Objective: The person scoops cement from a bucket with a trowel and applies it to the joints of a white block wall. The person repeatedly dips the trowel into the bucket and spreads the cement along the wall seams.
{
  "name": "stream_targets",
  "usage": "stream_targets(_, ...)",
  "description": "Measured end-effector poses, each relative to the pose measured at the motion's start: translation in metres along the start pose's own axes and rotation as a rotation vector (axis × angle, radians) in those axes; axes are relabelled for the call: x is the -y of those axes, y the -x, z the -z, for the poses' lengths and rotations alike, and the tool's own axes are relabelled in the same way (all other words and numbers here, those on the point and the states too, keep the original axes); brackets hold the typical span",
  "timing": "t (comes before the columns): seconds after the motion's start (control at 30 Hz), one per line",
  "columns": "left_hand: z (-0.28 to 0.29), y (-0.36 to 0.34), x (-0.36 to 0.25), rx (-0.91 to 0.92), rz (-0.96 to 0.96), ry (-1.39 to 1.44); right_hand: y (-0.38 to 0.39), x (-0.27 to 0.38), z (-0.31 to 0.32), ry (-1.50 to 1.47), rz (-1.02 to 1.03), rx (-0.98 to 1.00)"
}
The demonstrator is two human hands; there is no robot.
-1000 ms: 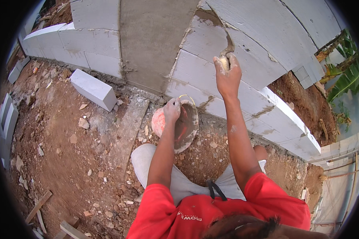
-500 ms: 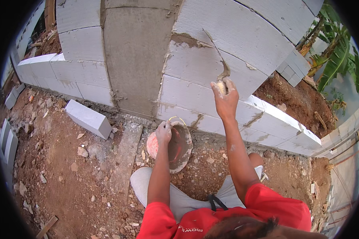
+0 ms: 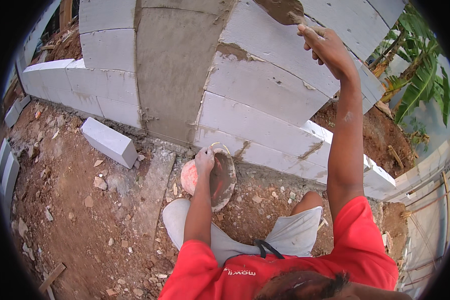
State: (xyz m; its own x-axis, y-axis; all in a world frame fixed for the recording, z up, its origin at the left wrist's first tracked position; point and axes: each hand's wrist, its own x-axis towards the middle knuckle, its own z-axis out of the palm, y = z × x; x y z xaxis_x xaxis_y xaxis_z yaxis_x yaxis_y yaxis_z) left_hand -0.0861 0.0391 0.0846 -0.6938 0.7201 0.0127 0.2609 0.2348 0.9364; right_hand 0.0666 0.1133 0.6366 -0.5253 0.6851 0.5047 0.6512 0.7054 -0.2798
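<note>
My left hand (image 3: 203, 161) grips the rim of a mortar-coated red bucket (image 3: 188, 179), which is tipped toward me and has a yellow loop at the back and wet grey mortar inside. My right hand (image 3: 325, 47) is raised against the upper part of the white block wall (image 3: 262, 80), closed on a trowel whose handle is mostly hidden by the fingers. The trowel's blade (image 3: 281, 10), grey with mortar, reaches up to the top edge of the picture over the blocks. A dark patch of mortar (image 3: 235, 51) marks a joint below it.
A grey rendered column (image 3: 170, 65) divides the wall. A loose white block (image 3: 108, 140) lies on rubble-strewn soil (image 3: 75, 220) at left, near more stacked blocks (image 3: 7, 172) and a wood scrap (image 3: 51, 277). Banana plants (image 3: 420, 85) stand behind the wall at right; poles (image 3: 435, 195) lie at far right.
My right hand has risen and moved right with the trowel, turning the blade flatter near the upper blocks. My left hand stays on the bucket, which is almost in place.
</note>
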Motion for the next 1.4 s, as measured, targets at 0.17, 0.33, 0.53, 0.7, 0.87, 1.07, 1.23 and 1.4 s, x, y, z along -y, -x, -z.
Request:
stream_targets(0.17, -0.011, 0.001, -0.014, 0.013, -0.015, -0.061, -0.019, 0.016, 0.019, 0.087, 0.043, 0.015)
stream_targets(0.33, -0.015, 0.002, -0.010, -0.028, 0.033, -0.062, -0.039, 0.019, 0.025, 0.083, -0.003, 0.063)
stream_targets(0.53, -0.008, 0.005, -0.014, 0.008, 0.004, -0.021, -0.026, 0.002, 0.021, -0.025, -0.121, 0.042)
stream_targets(0.7, 0.006, -0.004, -0.002, -0.024, 0.016, -0.079, -0.003, -0.005, 0.026, -0.087, -0.190, 0.035)
stream_targets(0.87, 0.014, 0.000, -0.006, 0.001, 0.044, -0.057, 0.035, -0.011, 0.027, -0.131, -0.312, 0.017)
stream_targets(1.07, 0.020, -0.001, -0.004, 0.018, 0.072, -0.054, 0.034, 0.000, 0.001, -0.408, -0.293, 0.024)
stream_targets(1.23, 0.027, 0.002, 0.005, 0.057, 0.112, -0.005, 0.049, -0.047, -0.050, -0.478, -0.369, 0.237)
stream_targets(1.4, 0.024, 0.006, 0.007, 0.070, 0.059, -0.030, 0.210, -0.095, -0.113, -0.482, -0.612, 0.311)
